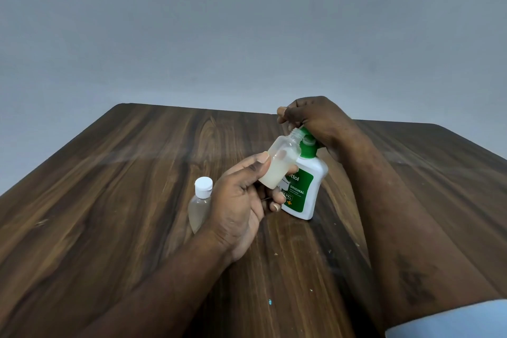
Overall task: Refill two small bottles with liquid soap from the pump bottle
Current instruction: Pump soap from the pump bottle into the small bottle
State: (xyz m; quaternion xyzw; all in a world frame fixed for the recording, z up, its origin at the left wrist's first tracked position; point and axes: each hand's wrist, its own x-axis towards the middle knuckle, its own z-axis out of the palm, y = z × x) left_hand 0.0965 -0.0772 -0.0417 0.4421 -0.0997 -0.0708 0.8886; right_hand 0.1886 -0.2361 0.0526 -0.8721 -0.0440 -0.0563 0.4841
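A white pump bottle (312, 186) with a green label and green pump stands on the wooden table (123, 200). My right hand (315, 121) rests on top of its pump head, covering most of it. My left hand (241, 200) holds a small clear bottle (279, 162) tilted, uncapped, with its open neck right at the pump's nozzle. Pale liquid fills its lower part. A second small clear bottle (199, 207) with a white cap stands on the table just left of my left hand, partly hidden by it.
The table's far edge runs behind the bottles, with a plain grey wall beyond. Small specks and crumbs lie on the near right part of the table. A light blue sleeve (452, 321) shows at the bottom right.
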